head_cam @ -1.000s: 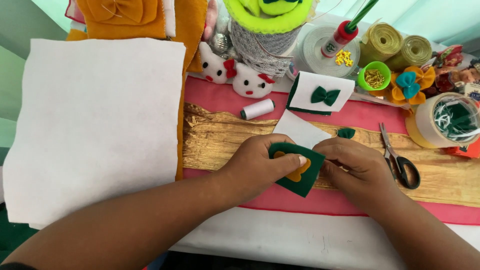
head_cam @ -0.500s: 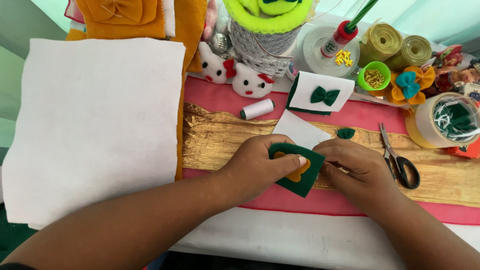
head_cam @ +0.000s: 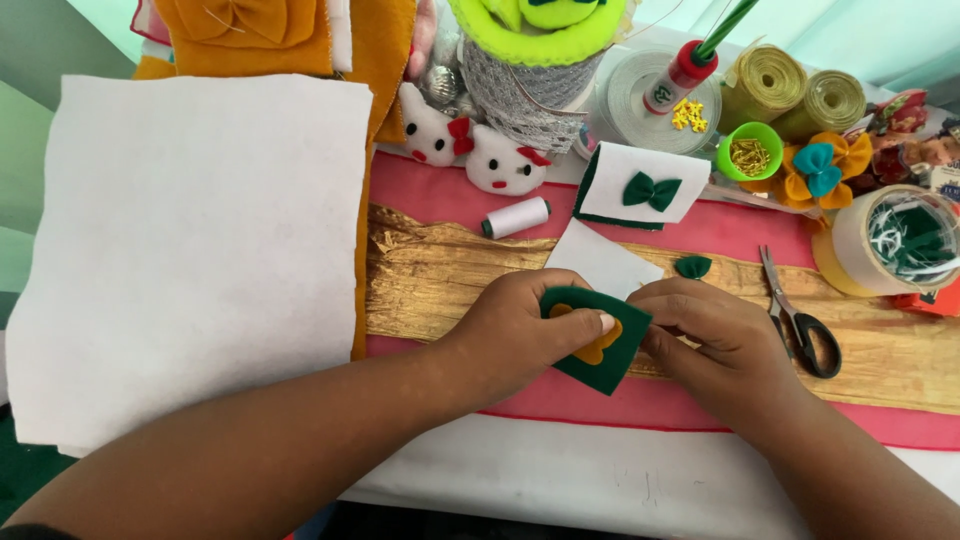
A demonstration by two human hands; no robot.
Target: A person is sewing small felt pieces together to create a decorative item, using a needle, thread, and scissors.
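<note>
1. White felt sheet (head_cam: 190, 250) lies far left on the bench.
2. Left hand (head_cam: 520, 335) pinches the green felt piece (head_cam: 610, 355), thumb on its orange shape (head_cam: 598, 348), over the gold cloth (head_cam: 430, 290).
3. Right hand (head_cam: 725, 345) grips the piece's right edge.
4. Scissors (head_cam: 800, 320) lie just right.

A dark green felt piece (head_cam: 598, 345) bears an orange flower shape (head_cam: 596, 347), over crinkled gold fabric (head_cam: 430, 285) and pink cloth (head_cam: 440, 195).
</note>
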